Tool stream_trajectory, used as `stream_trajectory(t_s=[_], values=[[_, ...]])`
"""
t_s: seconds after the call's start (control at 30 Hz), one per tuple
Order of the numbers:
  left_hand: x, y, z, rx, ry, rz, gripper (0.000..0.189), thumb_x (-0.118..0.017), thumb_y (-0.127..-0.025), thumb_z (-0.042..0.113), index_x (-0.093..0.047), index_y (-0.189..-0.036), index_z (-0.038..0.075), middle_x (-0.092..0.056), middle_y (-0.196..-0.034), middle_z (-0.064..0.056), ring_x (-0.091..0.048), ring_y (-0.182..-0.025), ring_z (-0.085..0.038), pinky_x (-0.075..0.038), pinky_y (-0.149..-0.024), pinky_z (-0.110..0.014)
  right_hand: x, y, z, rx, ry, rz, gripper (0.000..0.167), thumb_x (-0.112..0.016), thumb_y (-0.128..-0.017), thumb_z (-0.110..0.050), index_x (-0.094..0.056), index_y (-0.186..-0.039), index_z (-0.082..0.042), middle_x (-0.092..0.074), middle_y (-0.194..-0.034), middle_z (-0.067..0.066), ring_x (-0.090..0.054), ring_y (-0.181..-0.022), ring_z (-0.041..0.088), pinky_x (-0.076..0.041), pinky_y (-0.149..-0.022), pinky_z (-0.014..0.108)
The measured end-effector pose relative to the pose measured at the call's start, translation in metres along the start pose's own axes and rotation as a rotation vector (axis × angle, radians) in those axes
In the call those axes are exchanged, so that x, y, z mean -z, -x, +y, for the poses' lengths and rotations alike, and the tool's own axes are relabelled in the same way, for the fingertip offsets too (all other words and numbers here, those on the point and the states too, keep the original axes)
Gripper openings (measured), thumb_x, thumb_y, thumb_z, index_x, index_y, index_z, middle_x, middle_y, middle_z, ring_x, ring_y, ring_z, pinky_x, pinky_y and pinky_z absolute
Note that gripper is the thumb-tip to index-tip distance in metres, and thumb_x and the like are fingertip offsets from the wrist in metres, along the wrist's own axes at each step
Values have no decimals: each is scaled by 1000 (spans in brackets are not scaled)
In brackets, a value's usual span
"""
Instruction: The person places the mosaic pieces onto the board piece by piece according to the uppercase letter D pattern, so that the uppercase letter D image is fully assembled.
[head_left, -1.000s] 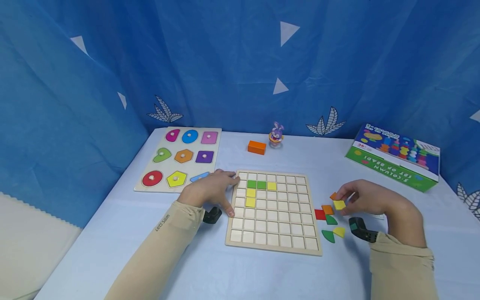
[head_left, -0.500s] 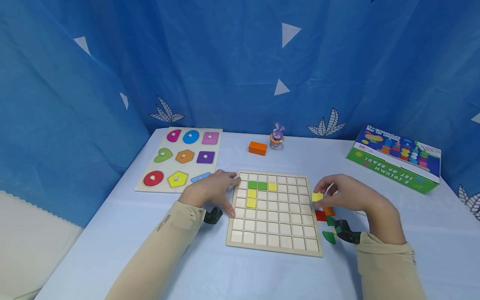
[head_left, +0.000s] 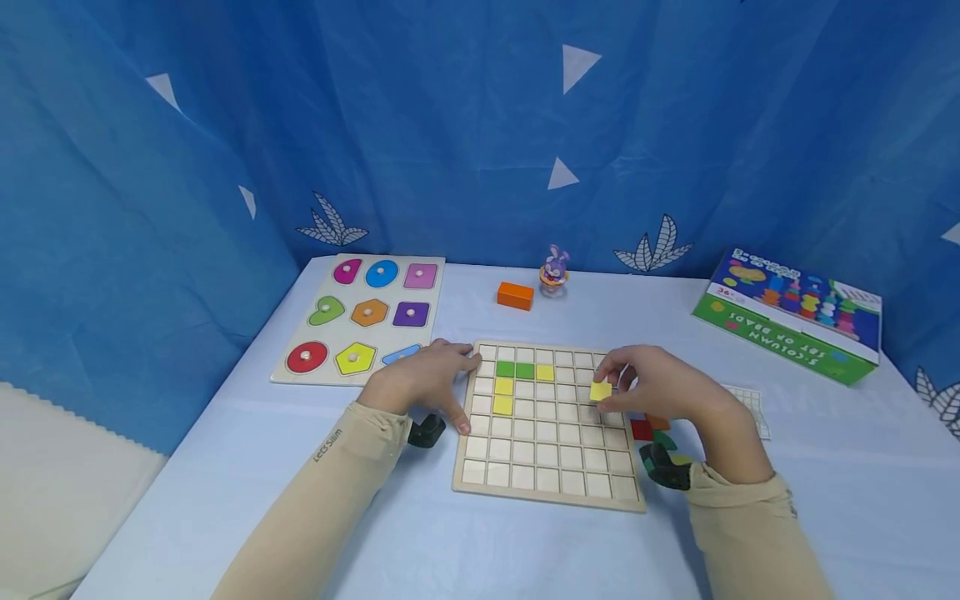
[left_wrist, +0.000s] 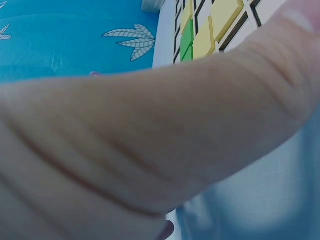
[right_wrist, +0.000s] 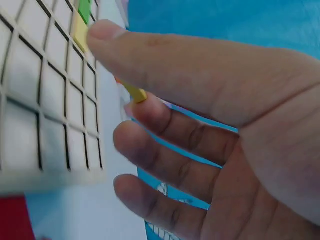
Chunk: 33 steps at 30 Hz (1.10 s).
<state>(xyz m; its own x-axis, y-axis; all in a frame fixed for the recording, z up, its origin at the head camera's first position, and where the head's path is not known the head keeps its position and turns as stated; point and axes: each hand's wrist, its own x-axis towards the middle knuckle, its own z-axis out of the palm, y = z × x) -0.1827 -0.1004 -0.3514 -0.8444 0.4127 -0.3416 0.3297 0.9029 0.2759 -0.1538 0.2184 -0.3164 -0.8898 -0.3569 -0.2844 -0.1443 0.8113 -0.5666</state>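
A wooden grid board point(head_left: 547, 457) lies on the table, with two green and several yellow square tiles point(head_left: 503, 405) set in its upper-left cells. My right hand point(head_left: 651, 385) is over the board's right side, pinching a yellow square tile point(head_left: 601, 392) between thumb and fingertips. In the right wrist view this yellow tile point(right_wrist: 136, 94) shows partly behind the thumb. At the board's left edge rests my left hand point(head_left: 422, 377), fingers and thumb spread along the frame. The left wrist view is mostly filled by the left thumb point(left_wrist: 165, 135).
Right of the board lie a red tile point(head_left: 641, 429) and several loose pieces, partly hidden by the right wrist. A printed grid card point(head_left: 750, 405) is beyond. Behind stand an orange block point(head_left: 515, 296), a purple rabbit figure point(head_left: 554, 268), a shape puzzle point(head_left: 300, 321) and a box point(head_left: 787, 312).
My right hand has carried the yellow tile leftward from the loose pieces to over the board's right side. The left hand has stayed at the board's left edge.
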Motion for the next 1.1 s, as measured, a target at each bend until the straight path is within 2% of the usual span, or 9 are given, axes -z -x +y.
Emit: stream_trajectory(t_s=[0.23, 0.7, 0.87, 1.1], values=[[0, 0, 0, 1, 0, -3, 111, -96, -60, 49, -43, -155, 25, -31, -163, 0, -27, -146, -26, -38, -112, -49, -21, -13, -19, 71, 1, -9, 33, -88, -80, -24, -70, -106, -13, -62, -92, 1, -56, -87, 21, -53, -72, 31], [2, 0, 2, 14, -9, -14, 112, -94, -60, 52, -43, -155, 25, -31, -163, 0, -27, -147, -28, -38, -111, -52, -65, -25, -56, 256, 95, -16, 28, -88, -80, -22, -72, -102, -16, -62, -89, -8, -56, -76, 13, -52, -67, 29], [3, 0, 2, 8, 0, -14, 112, -95, -59, 51, -43, -155, 25, -32, -163, 0, -27, -147, -28, -37, -112, -53, -79, -27, -65, 233, 153, 8, 28, -87, -81, -24, -74, -104, -17, -59, -84, -7, -53, -77, 13, -49, -68, 29], [2, -1, 1, 4, 3, -12, 112, -95, -59, 52, -44, -155, 24, -32, -162, 0, -27, -147, -28, -37, -112, -53, -92, -31, -70, 245, 205, 27, 27, -86, -82, -25, -75, -105, -18, -59, -87, -11, -54, -81, 11, -50, -76, 29]])
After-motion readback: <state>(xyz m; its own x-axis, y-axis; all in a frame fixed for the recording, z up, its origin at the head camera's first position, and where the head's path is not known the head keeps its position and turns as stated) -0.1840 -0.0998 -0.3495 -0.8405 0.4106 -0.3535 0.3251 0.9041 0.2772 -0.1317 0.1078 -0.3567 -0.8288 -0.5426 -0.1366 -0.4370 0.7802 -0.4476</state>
